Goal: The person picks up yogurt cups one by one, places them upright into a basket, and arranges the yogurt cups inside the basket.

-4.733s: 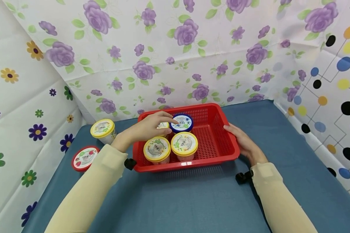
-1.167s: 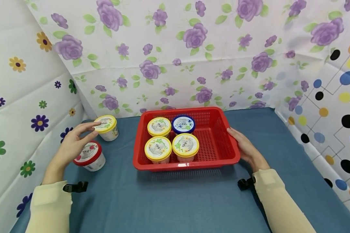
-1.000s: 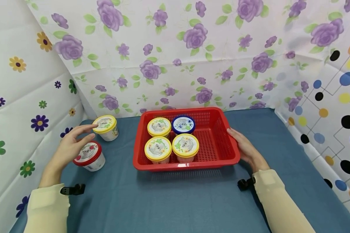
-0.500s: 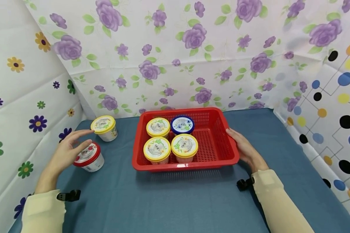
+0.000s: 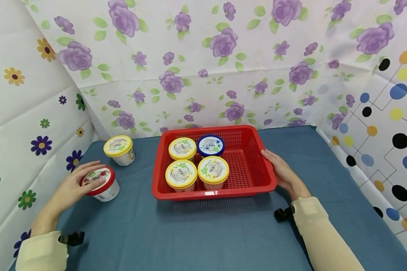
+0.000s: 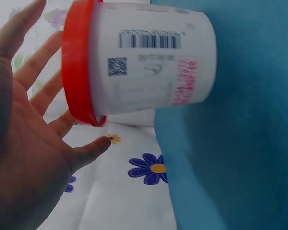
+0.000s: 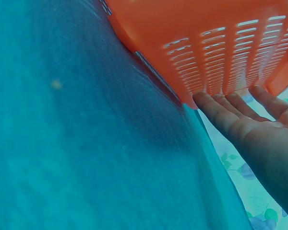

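My left hand [image 5: 69, 190] reaches over a white tub [image 6: 153, 57] with a red lid [image 5: 98, 180]. Its fingers are spread around the lid in the left wrist view, the thumb standing apart from it. At the right end of a red plastic basket [image 5: 244, 190], my right hand [image 5: 285, 173] touches the slotted wall with straight fingers [image 7: 216, 112]. The left part of the basket holds several tubs: a blue-lidded tub [image 5: 211, 145], a yellow-lidded tub [image 5: 182, 148] beside it, and two more yellow-lidded ones in front.
Another yellow-lidded tub [image 5: 119, 149] stands on the blue tablecloth [image 5: 176, 237], behind the red-lidded one. Flower-patterned sheets hang at the back [image 5: 196, 56] and left [image 5: 17, 113], and a dotted sheet [image 5: 386, 124] hangs at the right.
My left hand was over the tubs in the basket, then moved left to the loose tubs and has come down to the red lid. My right hand stays at the basket's end.
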A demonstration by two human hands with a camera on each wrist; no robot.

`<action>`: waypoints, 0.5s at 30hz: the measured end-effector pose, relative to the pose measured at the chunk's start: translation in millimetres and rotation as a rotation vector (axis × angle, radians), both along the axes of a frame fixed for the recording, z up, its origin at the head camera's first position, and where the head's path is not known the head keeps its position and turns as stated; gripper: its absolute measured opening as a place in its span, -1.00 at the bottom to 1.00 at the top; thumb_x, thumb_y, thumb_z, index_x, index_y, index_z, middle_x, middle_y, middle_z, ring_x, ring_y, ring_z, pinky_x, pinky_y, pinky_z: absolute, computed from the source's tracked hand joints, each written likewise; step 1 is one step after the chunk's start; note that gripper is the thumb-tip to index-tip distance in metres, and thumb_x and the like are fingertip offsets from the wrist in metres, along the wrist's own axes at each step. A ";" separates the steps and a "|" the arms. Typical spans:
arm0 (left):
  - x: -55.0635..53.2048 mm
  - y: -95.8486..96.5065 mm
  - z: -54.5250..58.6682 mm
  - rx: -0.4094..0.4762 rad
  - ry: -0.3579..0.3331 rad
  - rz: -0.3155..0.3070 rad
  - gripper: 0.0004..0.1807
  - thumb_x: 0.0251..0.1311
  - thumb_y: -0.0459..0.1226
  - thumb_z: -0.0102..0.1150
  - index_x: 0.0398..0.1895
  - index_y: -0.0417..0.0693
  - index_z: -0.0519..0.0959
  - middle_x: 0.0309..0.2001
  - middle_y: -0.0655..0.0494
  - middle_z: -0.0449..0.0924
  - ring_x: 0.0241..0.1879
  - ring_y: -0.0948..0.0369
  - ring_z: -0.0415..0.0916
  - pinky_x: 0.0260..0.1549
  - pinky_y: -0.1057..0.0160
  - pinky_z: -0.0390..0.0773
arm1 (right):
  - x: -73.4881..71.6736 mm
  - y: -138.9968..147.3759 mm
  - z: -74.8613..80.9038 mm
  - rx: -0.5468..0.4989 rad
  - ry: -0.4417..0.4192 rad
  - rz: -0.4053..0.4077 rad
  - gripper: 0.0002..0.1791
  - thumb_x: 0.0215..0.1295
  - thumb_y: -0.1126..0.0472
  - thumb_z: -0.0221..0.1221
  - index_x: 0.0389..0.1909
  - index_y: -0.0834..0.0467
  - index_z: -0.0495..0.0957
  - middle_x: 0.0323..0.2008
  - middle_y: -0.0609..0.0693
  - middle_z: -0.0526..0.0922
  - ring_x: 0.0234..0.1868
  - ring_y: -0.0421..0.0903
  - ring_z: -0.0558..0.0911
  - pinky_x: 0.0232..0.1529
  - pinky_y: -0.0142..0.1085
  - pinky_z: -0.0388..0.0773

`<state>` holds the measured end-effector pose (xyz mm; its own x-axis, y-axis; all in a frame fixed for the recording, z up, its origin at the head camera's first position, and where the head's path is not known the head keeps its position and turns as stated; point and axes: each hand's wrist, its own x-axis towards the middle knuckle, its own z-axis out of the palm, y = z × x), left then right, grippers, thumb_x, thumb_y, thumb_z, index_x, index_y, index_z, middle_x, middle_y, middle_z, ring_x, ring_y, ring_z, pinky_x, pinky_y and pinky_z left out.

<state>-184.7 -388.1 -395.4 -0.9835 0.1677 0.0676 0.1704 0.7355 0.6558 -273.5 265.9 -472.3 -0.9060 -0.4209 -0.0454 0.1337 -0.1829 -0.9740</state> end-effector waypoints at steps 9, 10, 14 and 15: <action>6.2 -6.7 -10.1 0.012 -0.044 0.004 -0.36 0.44 -0.10 0.27 0.49 -0.14 0.40 0.59 -0.26 0.06 0.46 -0.38 0.00 0.09 -0.66 0.18 | -0.1 -0.1 0.3 0.006 -0.010 -0.001 -0.34 0.69 -0.09 -0.12 0.62 0.15 0.09 0.17 0.17 0.62 -0.02 -0.03 0.75 -0.07 -0.11 0.74; 6.8 -7.3 -10.8 0.023 -0.057 0.007 -0.36 0.44 -0.09 0.27 0.50 -0.11 0.39 0.60 -0.25 0.03 0.47 -0.38 -0.03 0.10 -0.67 0.15 | -0.1 -0.1 0.3 0.003 -0.010 0.003 -0.34 0.70 -0.09 -0.12 0.62 0.15 0.09 0.17 0.17 0.61 -0.02 -0.03 0.75 -0.07 -0.11 0.74; 8.7 -8.6 -13.0 0.041 -0.094 0.030 -0.32 0.43 -0.04 0.28 0.53 -0.03 0.37 0.63 -0.22 -0.03 0.49 -0.39 -0.08 0.11 -0.70 0.09 | 0.0 -0.2 0.3 -0.007 -0.014 0.004 -0.35 0.70 -0.08 -0.12 0.61 0.15 0.09 0.15 0.15 0.63 -0.02 -0.03 0.75 -0.08 -0.12 0.74; 9.2 -8.6 -13.1 0.044 -0.097 0.036 -0.31 0.41 -0.03 0.30 0.53 -0.02 0.37 0.62 -0.22 -0.02 0.49 -0.38 -0.08 0.12 -0.70 0.09 | 0.0 -0.2 0.2 -0.007 -0.015 0.002 -0.36 0.70 -0.08 -0.12 0.61 0.14 0.10 0.15 0.15 0.63 -0.02 -0.04 0.75 -0.08 -0.12 0.74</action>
